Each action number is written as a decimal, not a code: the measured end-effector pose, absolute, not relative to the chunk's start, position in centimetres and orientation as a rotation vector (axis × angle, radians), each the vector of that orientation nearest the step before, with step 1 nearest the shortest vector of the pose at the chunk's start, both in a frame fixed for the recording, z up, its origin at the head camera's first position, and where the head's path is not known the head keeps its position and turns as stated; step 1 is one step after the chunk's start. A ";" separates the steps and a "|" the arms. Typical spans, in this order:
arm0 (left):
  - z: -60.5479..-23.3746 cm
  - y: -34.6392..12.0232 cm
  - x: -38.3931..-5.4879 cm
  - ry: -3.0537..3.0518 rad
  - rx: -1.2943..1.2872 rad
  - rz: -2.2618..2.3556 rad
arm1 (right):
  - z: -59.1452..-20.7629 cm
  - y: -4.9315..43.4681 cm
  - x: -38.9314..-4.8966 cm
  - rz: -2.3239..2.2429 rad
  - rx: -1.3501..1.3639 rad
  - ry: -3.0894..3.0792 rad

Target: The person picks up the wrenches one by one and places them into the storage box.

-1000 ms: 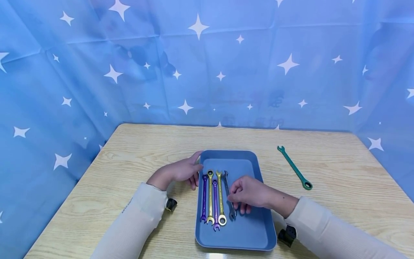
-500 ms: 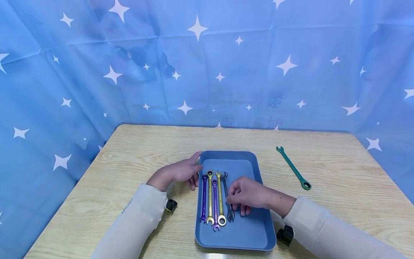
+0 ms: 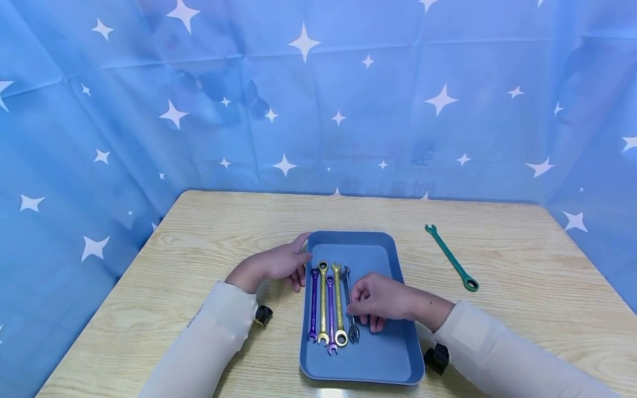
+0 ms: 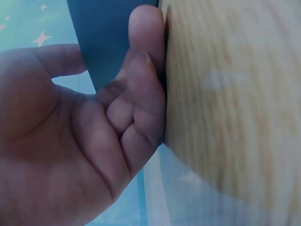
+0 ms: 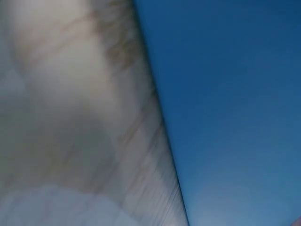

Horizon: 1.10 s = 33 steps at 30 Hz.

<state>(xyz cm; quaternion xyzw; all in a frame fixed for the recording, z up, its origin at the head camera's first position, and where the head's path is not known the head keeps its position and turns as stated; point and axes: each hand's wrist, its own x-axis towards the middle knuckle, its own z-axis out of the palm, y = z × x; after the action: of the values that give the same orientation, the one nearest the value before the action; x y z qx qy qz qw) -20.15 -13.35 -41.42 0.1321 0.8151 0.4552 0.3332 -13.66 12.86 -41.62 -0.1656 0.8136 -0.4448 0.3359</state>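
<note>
In the head view a blue tray (image 3: 383,358) stands on the table. My left hand (image 3: 281,262) holds its left side, with the thumb over the rim and the fingers against the outer wall (image 4: 101,44). Inside the tray my right hand (image 3: 383,301) pinches a silver wrench (image 3: 354,333) by its shaft. This wrench lies lengthwise at the right end of a row. Beside it are a gold wrench (image 3: 339,301), a light purple wrench (image 3: 330,309), another gold wrench (image 3: 323,301) and a dark purple wrench (image 3: 314,304). The right wrist view shows just the tray's outer wall (image 5: 225,103).
A green wrench (image 3: 452,257) lies slantwise on the wooden table (image 3: 239,215), right of the tray. A blue curtain with white stars (image 3: 318,110) hangs behind the table and along its sides.
The right hand has shifted slightly left, and the silver wrench has come closer to the row and straighter alongside the gold one. My left hand stays put.
</note>
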 end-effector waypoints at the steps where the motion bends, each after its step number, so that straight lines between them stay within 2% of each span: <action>1: -41.4 -13.4 -20.2 2.129 0.343 1.188 | -41.6 12.9 -13.7 -1.158 -0.439 2.123; 33: -41.1 -13.4 -20.0 2.128 0.365 1.196 | -41.6 12.8 -13.5 -1.115 -0.498 2.157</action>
<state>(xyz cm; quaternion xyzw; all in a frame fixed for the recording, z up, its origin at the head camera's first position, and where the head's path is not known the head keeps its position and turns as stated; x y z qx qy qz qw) -20.01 -13.36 -41.10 0.1395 0.8139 0.4572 0.3304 -13.47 12.80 -41.63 -0.1898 0.8229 -0.4255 0.3252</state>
